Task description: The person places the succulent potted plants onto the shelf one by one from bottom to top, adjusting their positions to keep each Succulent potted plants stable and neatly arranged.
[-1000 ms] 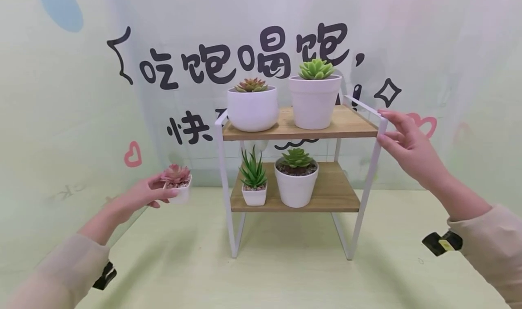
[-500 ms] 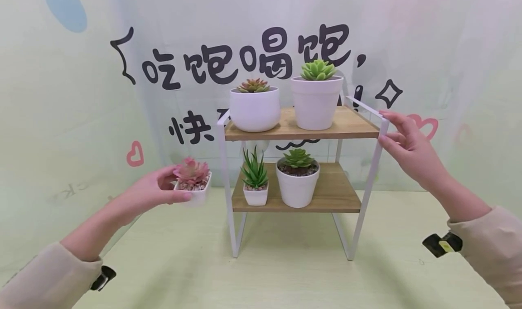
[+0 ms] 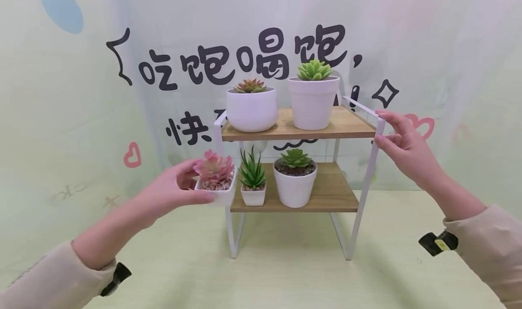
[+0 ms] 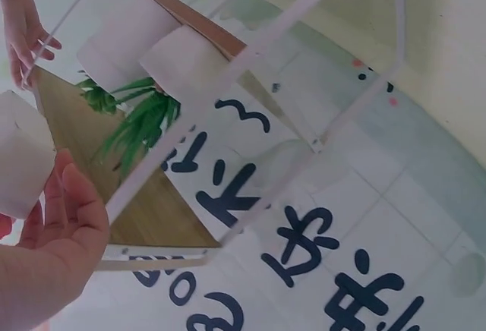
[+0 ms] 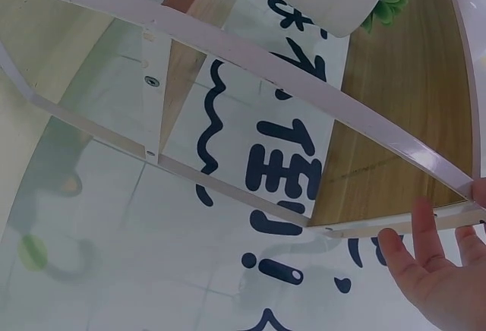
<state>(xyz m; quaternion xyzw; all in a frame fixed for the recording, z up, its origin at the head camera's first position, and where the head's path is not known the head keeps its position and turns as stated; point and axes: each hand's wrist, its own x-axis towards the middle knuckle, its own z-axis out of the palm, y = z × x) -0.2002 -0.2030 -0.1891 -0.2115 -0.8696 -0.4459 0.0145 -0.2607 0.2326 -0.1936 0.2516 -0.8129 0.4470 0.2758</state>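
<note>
My left hand [image 3: 196, 185] holds a small square white pot with a pink succulent [image 3: 215, 178], raised just left of the lower shelf's front left corner. In the left wrist view the left hand [image 4: 64, 221] cups that white pot [image 4: 19, 168] beside the frame. My right hand [image 3: 381, 127] grips the top right front corner of the two-tier white metal shelf frame [image 3: 363, 182]. The right wrist view shows the right hand's fingertips [image 5: 421, 228] under the white top rail [image 5: 304, 80].
The upper wood board [image 3: 346, 123] carries a round white pot [image 3: 251, 112] and a taller tapered pot [image 3: 313, 103]. On the lower board [image 3: 336, 193] stand a small spiky plant [image 3: 253, 175] and a white succulent pot [image 3: 294, 189]. A printed backdrop stands close behind; the pale green tabletop [image 3: 285, 272] lies in front.
My left hand has carried the pink succulent pot rightward, from well left of the shelf to its lower left corner. The right hand has stayed on the frame's corner.
</note>
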